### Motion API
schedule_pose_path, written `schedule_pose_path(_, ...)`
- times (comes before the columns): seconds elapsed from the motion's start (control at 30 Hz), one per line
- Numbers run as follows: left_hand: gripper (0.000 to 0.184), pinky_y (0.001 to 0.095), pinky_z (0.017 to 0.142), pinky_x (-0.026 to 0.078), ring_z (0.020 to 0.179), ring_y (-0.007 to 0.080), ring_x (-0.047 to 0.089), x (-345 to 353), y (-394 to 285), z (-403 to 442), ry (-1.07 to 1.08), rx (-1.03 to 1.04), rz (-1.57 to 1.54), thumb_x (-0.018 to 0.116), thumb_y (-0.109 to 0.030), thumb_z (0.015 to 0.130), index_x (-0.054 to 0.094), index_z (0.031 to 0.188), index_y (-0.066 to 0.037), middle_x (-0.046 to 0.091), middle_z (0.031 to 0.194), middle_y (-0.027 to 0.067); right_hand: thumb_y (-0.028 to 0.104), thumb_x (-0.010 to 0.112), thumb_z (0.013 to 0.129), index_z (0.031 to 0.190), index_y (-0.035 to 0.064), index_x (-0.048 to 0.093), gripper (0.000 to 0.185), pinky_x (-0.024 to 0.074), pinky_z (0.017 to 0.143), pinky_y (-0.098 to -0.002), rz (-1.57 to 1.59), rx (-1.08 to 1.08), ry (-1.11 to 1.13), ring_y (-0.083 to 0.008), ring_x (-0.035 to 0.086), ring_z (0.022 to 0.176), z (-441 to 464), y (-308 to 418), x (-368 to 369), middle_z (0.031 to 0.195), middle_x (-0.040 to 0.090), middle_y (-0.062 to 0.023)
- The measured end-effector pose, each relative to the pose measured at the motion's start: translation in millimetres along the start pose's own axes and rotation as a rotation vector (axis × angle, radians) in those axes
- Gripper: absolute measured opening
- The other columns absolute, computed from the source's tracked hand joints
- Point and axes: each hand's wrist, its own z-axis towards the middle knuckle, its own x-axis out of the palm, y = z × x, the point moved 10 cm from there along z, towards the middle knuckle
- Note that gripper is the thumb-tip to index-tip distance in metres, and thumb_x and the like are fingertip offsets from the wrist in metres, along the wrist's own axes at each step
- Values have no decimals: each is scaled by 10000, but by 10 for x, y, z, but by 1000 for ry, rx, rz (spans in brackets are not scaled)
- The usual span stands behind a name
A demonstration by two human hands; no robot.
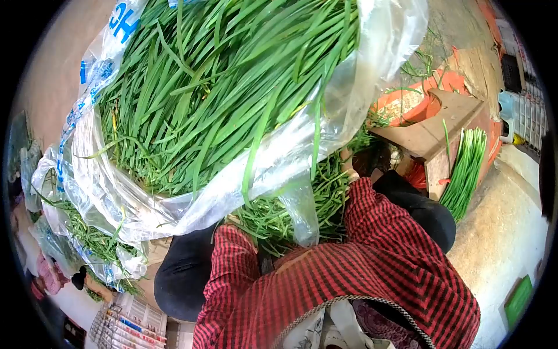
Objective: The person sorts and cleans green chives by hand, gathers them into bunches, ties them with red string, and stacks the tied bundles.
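A big clear plastic bag (279, 166) with blue print fills the upper middle, heaped with long green garlic chives (226, 99). Below its edge, loose chive leaves (273, 218) lie over my lap between my two sleeves. My left hand (234, 221) shows only a sliver past the cuff; the bag and leaves cover its fingers. At the right side of the loose leaves is my right hand (349, 167), with just a small part by the wrist showing. What either hand holds is hidden.
To the right, a neat bundle of chives (467, 174) leans against a wooden board (433, 131). Behind the board sits an orange container (433, 107) with scraps. Another plastic bag with greens (96, 238) is at the left. My bent knees (180, 279) flank the lap.
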Motion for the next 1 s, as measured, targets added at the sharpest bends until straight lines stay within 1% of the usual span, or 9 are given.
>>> schedule_pose_path(0.2, 349, 349, 629, 535, 776, 201, 624, -11, 182, 30, -18, -45, 16, 533, -291, 964, 579, 1220, -58, 647, 1019, 90, 539, 631, 838, 1463, 1, 305, 887, 373, 1025, -448, 32, -151, -51, -380, 476, 1232, 499, 714, 340, 1425, 417, -232)
schedule_pose_path(0.33, 351, 350, 632, 536, 782, 203, 624, -104, 406, -77, -40, -101, 29, 532, -292, 965, 575, 1224, -59, 645, 1026, 92, 535, 638, 829, 1465, 2, 300, 896, 365, 1030, -455, -7, -204, -68, -381, 466, 1240, 711, 1094, 393, 1429, 410, -234)
schedule_pose_path(0.47, 354, 351, 634, 536, 787, 205, 624, -297, 629, -239, -76, -162, 25, 530, -293, 966, 571, 1229, -59, 643, 1033, 95, 530, 646, 821, 1466, 3, 294, 905, 356, 1035, -461, -104, -226, -75, -381, 457, 1248, 720, 1315, 209, 1433, 403, -236)
schedule_pose_path(0.63, 357, 352, 637, 537, 794, 207, 624, -458, 797, -327, -106, -207, 15, 528, -293, 967, 566, 1234, -60, 640, 1041, 98, 525, 655, 811, 1468, 3, 287, 916, 346, 1041, -469, -263, -197, -91, -382, 445, 1258, 386, 1287, -260, 1438, 394, -238)
schedule_pose_path(0.77, 360, 353, 640, 537, 800, 209, 624, -476, 841, -340, -109, -219, 14, 526, -294, 968, 562, 1239, -60, 638, 1048, 100, 521, 662, 803, 1470, 4, 282, 926, 338, 1046, -475, -388, -214, -103, -383, 436, 1266, 175, 1517, -524, 1442, 386, -239)
schedule_pose_path(0.87, 362, 354, 642, 538, 804, 210, 624, -424, 807, -315, -98, -208, 15, 524, -295, 969, 559, 1242, -61, 636, 1053, 102, 518, 668, 797, 1471, 5, 278, 933, 331, 1050, -480, -479, -257, -73, -384, 429, 1272, 252, 1678, -270, 1445, 381, -241)
schedule_pose_path(1.0, 364, 355, 645, 538, 810, 212, 624, -242, 599, -235, -44, -145, 27, 523, -295, 970, 555, 1247, -61, 634, 1060, 104, 514, 676, 789, 1473, 5, 272, 943, 323, 1055, -486, -628, -318, 17, -384, 420, 1280, 393, 1573, 479, 1449, 374, -242)
